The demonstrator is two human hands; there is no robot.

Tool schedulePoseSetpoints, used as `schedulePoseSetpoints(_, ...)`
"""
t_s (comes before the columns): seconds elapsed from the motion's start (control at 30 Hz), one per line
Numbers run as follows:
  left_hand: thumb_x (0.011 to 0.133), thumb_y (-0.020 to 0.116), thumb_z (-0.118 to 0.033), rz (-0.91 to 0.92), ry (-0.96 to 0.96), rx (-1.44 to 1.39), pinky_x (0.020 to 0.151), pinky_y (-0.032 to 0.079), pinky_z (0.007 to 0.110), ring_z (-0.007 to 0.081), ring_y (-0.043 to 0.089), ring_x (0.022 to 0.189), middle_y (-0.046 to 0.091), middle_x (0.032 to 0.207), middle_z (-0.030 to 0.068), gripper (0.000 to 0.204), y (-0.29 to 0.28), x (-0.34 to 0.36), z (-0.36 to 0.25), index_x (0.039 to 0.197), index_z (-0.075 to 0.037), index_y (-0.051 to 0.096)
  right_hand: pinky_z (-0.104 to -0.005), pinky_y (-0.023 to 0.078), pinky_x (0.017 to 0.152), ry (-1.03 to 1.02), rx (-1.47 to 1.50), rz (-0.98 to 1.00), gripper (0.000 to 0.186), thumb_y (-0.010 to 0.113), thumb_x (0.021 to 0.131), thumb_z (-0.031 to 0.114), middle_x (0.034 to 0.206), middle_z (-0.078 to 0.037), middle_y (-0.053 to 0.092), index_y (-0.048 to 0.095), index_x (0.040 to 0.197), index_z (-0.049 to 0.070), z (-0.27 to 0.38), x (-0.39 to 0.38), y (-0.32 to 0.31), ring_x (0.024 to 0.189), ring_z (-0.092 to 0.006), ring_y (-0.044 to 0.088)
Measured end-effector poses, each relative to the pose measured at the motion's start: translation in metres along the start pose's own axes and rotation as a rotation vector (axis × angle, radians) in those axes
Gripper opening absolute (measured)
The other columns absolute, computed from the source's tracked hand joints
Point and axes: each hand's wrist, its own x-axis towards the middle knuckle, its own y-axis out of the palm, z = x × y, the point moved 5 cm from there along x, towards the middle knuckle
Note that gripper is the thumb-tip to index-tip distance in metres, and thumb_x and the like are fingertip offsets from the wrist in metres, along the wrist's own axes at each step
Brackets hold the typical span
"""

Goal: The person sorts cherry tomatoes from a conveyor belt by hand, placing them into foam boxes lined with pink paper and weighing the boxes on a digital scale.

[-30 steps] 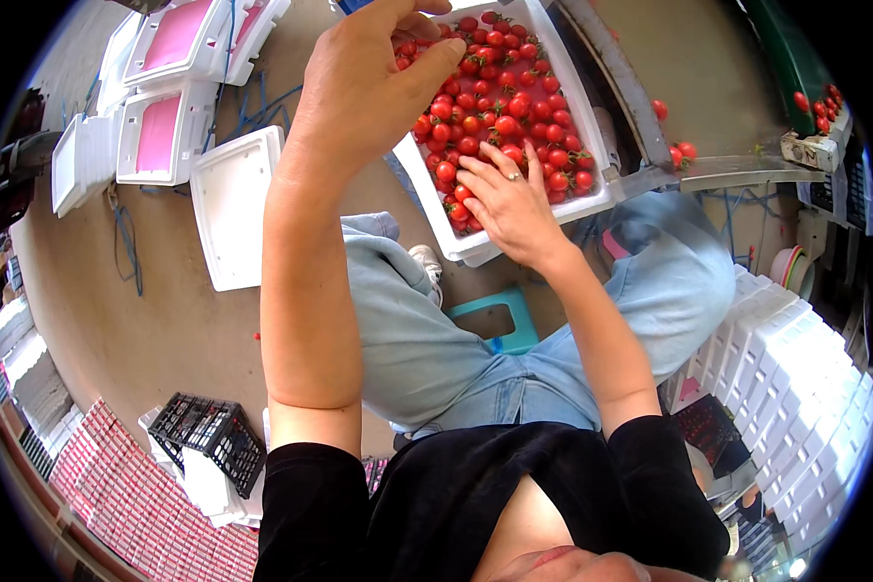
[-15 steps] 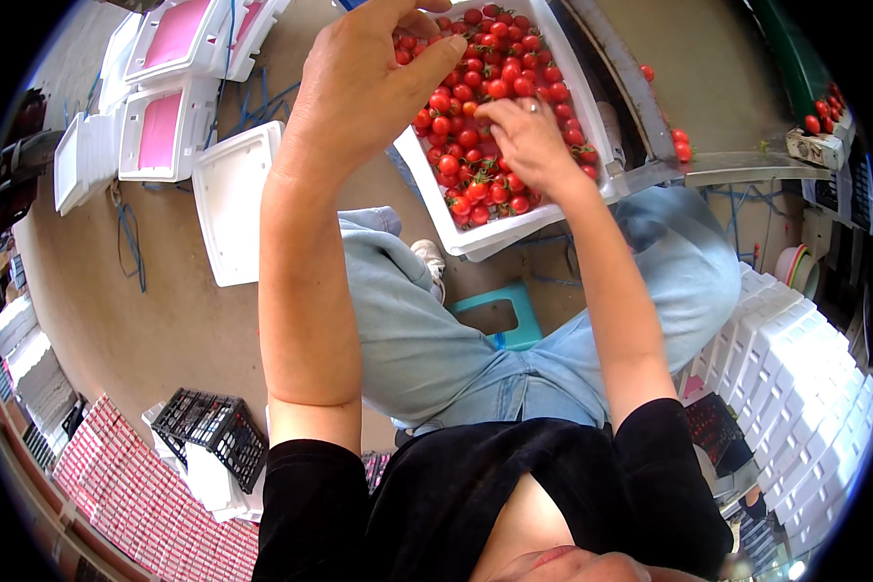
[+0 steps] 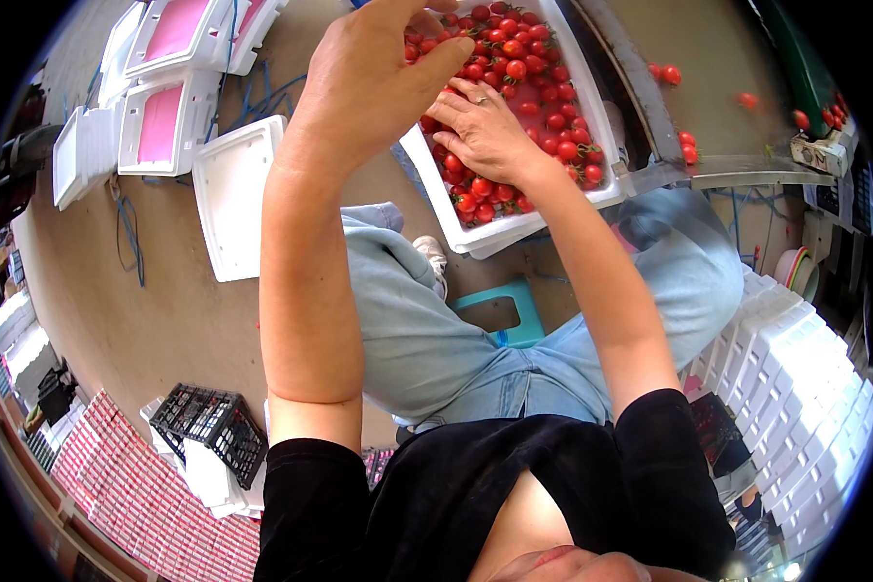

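A white foam box (image 3: 606, 116) of red cherry tomatoes (image 3: 514, 68), some with green stems, stands in front of my knees. Inside it, my right hand (image 3: 490, 131) lies on the tomatoes at the left side, fingers stretched out and a ring on one. Just right of that hand, a bare pinkish patch of the box bottom shows between tomatoes. My left hand (image 3: 373, 82) hovers over the box's left edge, thumb held apart from the fingers; the upper picture edge cuts off part of it. I see nothing held in either hand.
To the right, a metal-edged surface (image 3: 718, 116) carries several loose tomatoes. White boxes with pink lining (image 3: 165, 131) and a white lid (image 3: 233, 204) are at left. A turquoise stool (image 3: 524, 315) stands between my legs. Stacked white boxes (image 3: 795, 378) rise at lower right; a black crate (image 3: 209, 427), lower left.
My right hand has moved left across the tomatoes, and a bare patch has appeared beside it. More tomatoes show on the surface at right. The left hand has barely shifted.
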Motion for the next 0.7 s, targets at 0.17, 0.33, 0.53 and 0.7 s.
schedulePoseSetpoints(0.17,0.083,0.068,-0.014,0.022,-0.027,0.011,0.078,0.050,0.037,0.0299,0.065,0.084,0.067,0.088,0.0190,0.029,-0.002,-0.001,-0.010,0.106,0.003,0.062,-0.0457,0.032,0.112,0.190,-0.243,-0.002,0.028,0.053,0.092,0.012,0.142,-0.005,0.051,0.065,0.116,0.012,-0.028,-0.019,-0.004,0.133,-0.0279,0.044)
schedulePoseSetpoints(0.33,0.082,0.068,-0.014,-0.001,0.028,0.038,0.078,0.050,0.038,0.0319,0.065,0.085,0.067,0.089,0.0197,0.029,-0.011,-0.009,-0.002,0.105,0.004,0.063,-0.0434,0.034,0.110,0.236,-0.181,0.062,0.026,0.059,0.088,0.009,0.133,-0.004,0.058,0.067,0.113,0.010,-0.008,-0.069,-0.040,0.131,-0.0322,0.044)
schedulePoseSetpoints(0.53,0.083,0.069,-0.015,0.018,0.009,0.070,0.079,0.050,0.040,0.0345,0.065,0.087,0.067,0.091,0.0212,0.029,-0.010,-0.010,-0.009,0.104,0.004,0.063,-0.0419,0.044,0.092,0.367,-0.080,-0.127,0.017,0.067,0.081,0.003,0.106,-0.007,0.063,0.069,0.097,0.007,0.015,-0.108,-0.077,0.108,-0.0316,0.053)
schedulePoseSetpoints(0.7,0.083,0.069,-0.016,0.028,0.020,0.070,0.079,0.050,0.040,0.0362,0.065,0.088,0.067,0.092,0.0228,0.031,-0.007,-0.009,-0.011,0.103,0.005,0.063,-0.0405,0.045,0.085,0.347,-0.018,-0.033,0.009,0.069,0.078,0.006,0.098,-0.006,0.059,0.067,0.087,0.007,0.029,-0.112,-0.066,0.096,-0.0290,0.053)
